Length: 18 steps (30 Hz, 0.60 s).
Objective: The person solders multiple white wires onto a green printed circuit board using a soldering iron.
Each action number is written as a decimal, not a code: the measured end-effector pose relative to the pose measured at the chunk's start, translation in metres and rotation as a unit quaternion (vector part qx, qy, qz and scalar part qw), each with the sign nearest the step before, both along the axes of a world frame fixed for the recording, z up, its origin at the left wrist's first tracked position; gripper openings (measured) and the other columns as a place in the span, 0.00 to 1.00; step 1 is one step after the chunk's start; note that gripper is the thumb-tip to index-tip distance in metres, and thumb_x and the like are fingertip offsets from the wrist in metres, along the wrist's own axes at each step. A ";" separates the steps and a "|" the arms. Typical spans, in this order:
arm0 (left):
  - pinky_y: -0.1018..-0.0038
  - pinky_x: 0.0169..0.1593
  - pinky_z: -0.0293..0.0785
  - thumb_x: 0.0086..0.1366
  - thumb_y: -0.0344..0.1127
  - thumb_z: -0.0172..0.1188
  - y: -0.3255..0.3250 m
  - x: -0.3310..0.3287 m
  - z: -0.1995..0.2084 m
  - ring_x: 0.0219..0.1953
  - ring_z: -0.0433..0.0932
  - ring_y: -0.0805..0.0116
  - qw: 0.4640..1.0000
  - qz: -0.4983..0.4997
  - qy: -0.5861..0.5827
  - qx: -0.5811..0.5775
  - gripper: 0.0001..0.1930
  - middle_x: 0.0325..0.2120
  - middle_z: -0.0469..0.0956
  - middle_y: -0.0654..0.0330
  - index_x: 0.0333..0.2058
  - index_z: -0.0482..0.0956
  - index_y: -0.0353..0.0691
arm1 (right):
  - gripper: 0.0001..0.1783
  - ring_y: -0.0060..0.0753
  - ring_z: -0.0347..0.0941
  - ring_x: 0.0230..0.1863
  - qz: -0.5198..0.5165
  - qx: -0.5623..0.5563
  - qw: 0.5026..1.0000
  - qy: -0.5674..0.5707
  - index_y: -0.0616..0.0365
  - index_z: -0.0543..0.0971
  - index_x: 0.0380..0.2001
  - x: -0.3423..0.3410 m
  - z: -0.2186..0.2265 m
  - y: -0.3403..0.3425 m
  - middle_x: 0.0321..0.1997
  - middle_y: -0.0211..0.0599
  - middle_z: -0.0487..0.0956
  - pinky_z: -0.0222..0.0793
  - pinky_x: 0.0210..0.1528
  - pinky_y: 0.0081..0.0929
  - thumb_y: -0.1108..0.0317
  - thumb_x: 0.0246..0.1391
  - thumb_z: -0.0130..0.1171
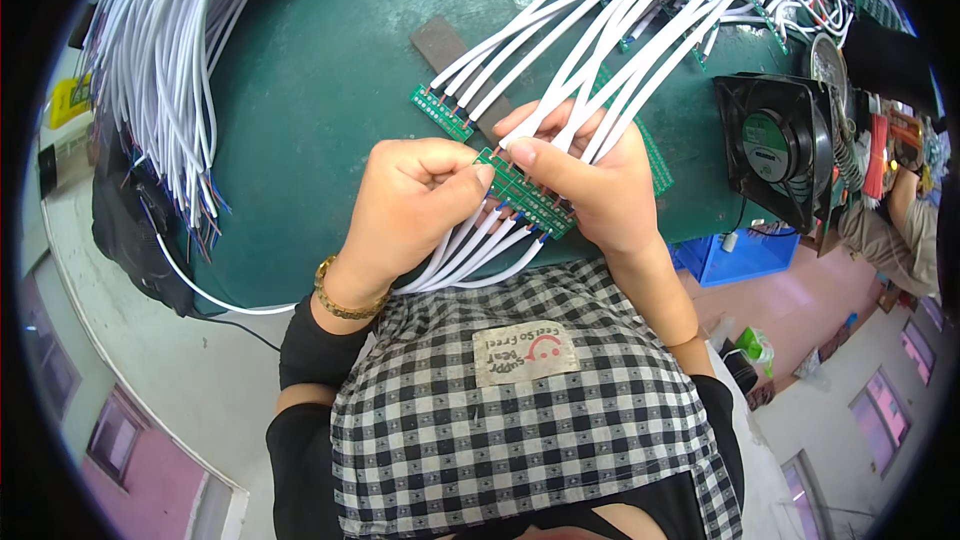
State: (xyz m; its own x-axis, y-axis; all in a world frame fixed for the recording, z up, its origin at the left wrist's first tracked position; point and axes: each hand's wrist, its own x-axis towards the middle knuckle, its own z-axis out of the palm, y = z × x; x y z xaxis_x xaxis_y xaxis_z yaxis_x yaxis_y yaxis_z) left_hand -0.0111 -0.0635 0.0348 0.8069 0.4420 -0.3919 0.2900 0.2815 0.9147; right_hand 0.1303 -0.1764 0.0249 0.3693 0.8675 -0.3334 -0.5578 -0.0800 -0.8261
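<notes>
Between my hands is a green circuit board (523, 198) with white cables along both long edges. My left hand (415, 202) pinches the board's left end between thumb and finger. With my right hand (590, 175) I grip a white cable (548, 125) by its end, thumb on top, at the board's upper edge; that hand hides part of the board. Several white cables (470, 245) leave the lower edge toward my checked apron. A second green board (440, 112), with cables attached, lies just beyond on a dark grey bar (448, 50).
A thick bundle of white cables (155, 50) hangs over the green table's (300, 120) left side. More wired boards (700, 10) are piled at the far right. A black fan (775, 145) stands at the right edge, above a blue bin (740, 258). Another person's arm (905, 200) shows far right.
</notes>
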 end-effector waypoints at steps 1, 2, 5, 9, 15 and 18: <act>0.85 0.24 0.63 0.61 0.28 0.55 0.001 -0.001 0.000 0.21 0.69 0.84 1.000 -0.003 0.010 -0.001 0.09 0.18 0.76 0.65 0.25 0.79 0.30 | 0.08 0.18 0.74 0.30 -0.008 -0.007 1.000 -0.017 0.68 0.78 0.34 -0.001 0.000 0.000 0.29 0.35 0.80 0.71 0.32 0.18 0.76 0.49 0.60; 0.85 0.24 0.63 0.61 0.28 0.55 0.003 -0.001 -0.001 0.21 0.69 0.84 1.000 -0.003 0.010 -0.002 0.09 0.18 0.76 0.65 0.25 0.79 0.30 | 0.08 0.18 0.74 0.30 -0.008 -0.007 1.000 -0.016 0.68 0.78 0.34 -0.002 -0.001 0.001 0.29 0.35 0.80 0.71 0.32 0.18 0.76 0.49 0.60; 0.85 0.25 0.65 0.61 0.28 0.55 0.010 0.001 -0.004 0.22 0.71 0.83 1.000 -0.021 -0.005 -0.018 0.09 0.20 0.78 0.63 0.26 0.80 0.29 | 0.08 0.17 0.74 0.30 -0.021 -0.010 0.999 -0.048 0.68 0.79 0.34 -0.003 0.000 0.003 0.29 0.34 0.80 0.71 0.33 0.17 0.76 0.49 0.61; 0.83 0.28 0.68 0.62 0.28 0.54 0.011 0.002 -0.001 0.24 0.73 0.81 0.993 -0.013 -0.022 -0.114 0.09 0.21 0.79 0.61 0.28 0.80 0.27 | 0.09 0.15 0.74 0.30 -0.010 -0.016 0.998 -0.061 0.67 0.79 0.35 -0.001 0.002 0.005 0.29 0.32 0.80 0.70 0.32 0.14 0.76 0.49 0.61; 0.84 0.28 0.67 0.63 0.28 0.54 0.009 -0.001 -0.006 0.24 0.72 0.82 0.992 0.003 -0.046 -0.117 0.10 0.21 0.79 0.61 0.28 0.80 0.27 | 0.09 0.14 0.73 0.31 -0.003 -0.002 0.999 -0.041 0.66 0.78 0.36 0.000 -0.001 0.006 0.30 0.31 0.80 0.69 0.33 0.14 0.77 0.49 0.61; 0.84 0.26 0.65 0.62 0.27 0.54 0.010 0.000 -0.007 0.22 0.70 0.84 0.996 -0.006 -0.045 -0.078 0.09 0.20 0.78 0.64 0.27 0.80 0.28 | 0.09 0.14 0.73 0.32 0.002 -0.001 0.999 -0.052 0.66 0.78 0.37 0.001 -0.004 0.005 0.31 0.31 0.80 0.69 0.34 0.14 0.77 0.50 0.60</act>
